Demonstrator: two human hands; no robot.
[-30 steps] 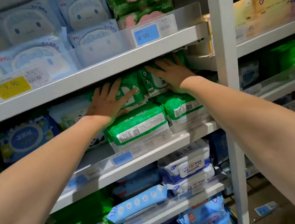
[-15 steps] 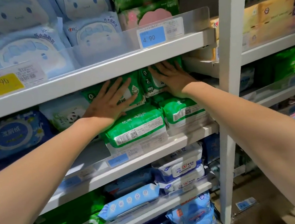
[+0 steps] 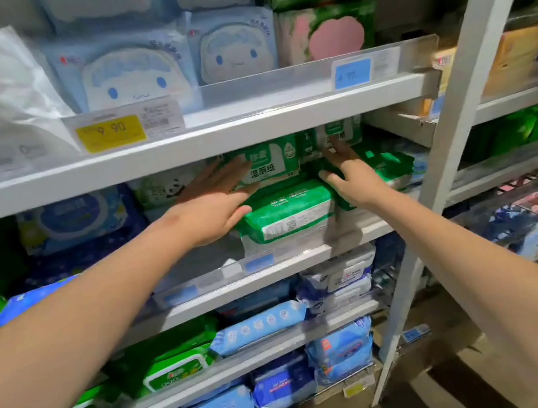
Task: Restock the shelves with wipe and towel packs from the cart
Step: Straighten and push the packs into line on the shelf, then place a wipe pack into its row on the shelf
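Green and white wipe packs fill the middle shelf (image 3: 303, 261). One pack (image 3: 291, 212) lies flat at the front, another flat pack (image 3: 384, 163) lies to its right, and an upright pack (image 3: 267, 166) stands behind them. My left hand (image 3: 216, 207) has straight fingers beside the left end of the front pack and against the upright one. My right hand (image 3: 352, 180) reaches between the two flat packs, fingers extended toward a second upright green pack (image 3: 337, 133). Neither hand grips anything. The cart is out of view.
The shelf above (image 3: 183, 146) holds pale blue cartoon packs (image 3: 130, 73) and pink and green packs (image 3: 328, 34) behind a clear rail. Blue wipe packs (image 3: 260, 322) fill lower shelves. A white upright post (image 3: 444, 158) stands right of my right arm, with a neighbouring shelf unit beyond.
Both hands have drawn back from flat on the upright green packs; they now sit lower, beside the flat front pack. The view has shifted down and left.
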